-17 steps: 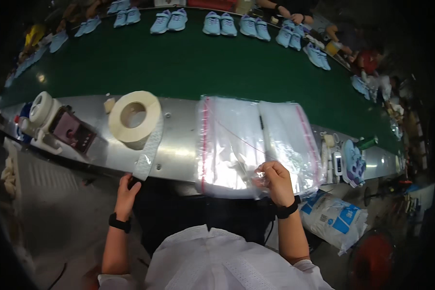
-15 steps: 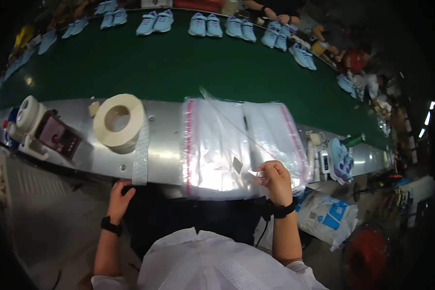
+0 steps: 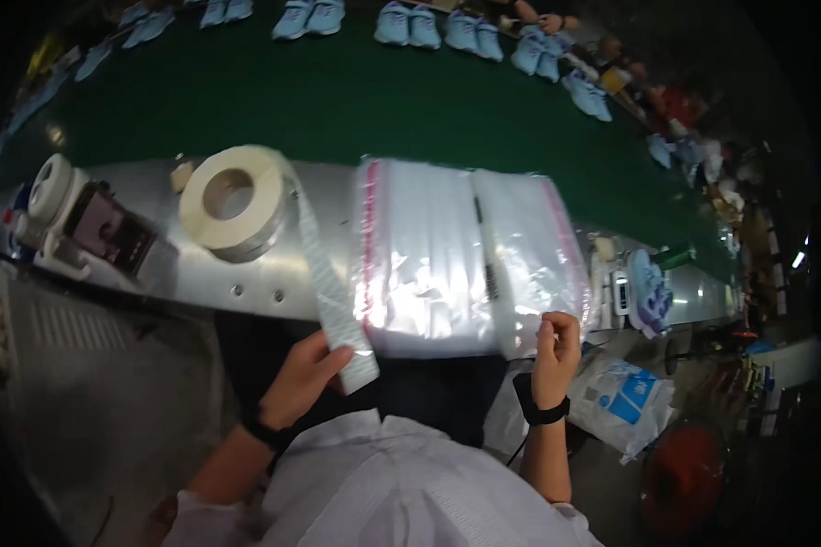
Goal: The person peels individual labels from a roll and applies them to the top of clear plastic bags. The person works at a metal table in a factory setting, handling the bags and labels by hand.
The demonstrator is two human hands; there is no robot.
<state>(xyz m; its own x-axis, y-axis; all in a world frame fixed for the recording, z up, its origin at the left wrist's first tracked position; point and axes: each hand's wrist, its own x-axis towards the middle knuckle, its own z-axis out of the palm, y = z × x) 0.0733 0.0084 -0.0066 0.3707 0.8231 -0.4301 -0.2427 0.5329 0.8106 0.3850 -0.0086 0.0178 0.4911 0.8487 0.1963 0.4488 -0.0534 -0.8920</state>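
- Background: a green belt (image 3: pixel 383 114) spans the far side of a metal bench (image 3: pixel 190 272), with pairs of light-blue shoes (image 3: pixel 397 25) along its outer edge; clock directions below are centred on the bag stack.
- Bag stack (image 3: pixel 429 264): clear bags with pink edge bands, lying flat on the bench before the person.
- Roll (image 3: pixel 265 202): between 9 and 10 o'clock; its pale strip (image 3: pixel 322 273) runs down to 8 o'clock, its end past the bench edge. Contact between strip and bags cannot be determined.
- Left hand (image 3: pixel 303 381): at 8 o'clock, thumb laid over the strip, gripping it near its loose end.
- Right hand (image 3: pixel 555 363): at 5 o'clock, fingers curled at the stack's near edge; whether they pinch a bag cannot be told.
- Adjacent items: phone (image 3: pixel 109 228) at 9 o'clock, shoe (image 3: pixel 648 294) at 3.
- Step in hand, as judged: handling the strip drawn off the roll.
- Requirement, as judged: the next move calls for a secure thumb hold, even tension toward the roll, and the strip kept from snagging the bags.
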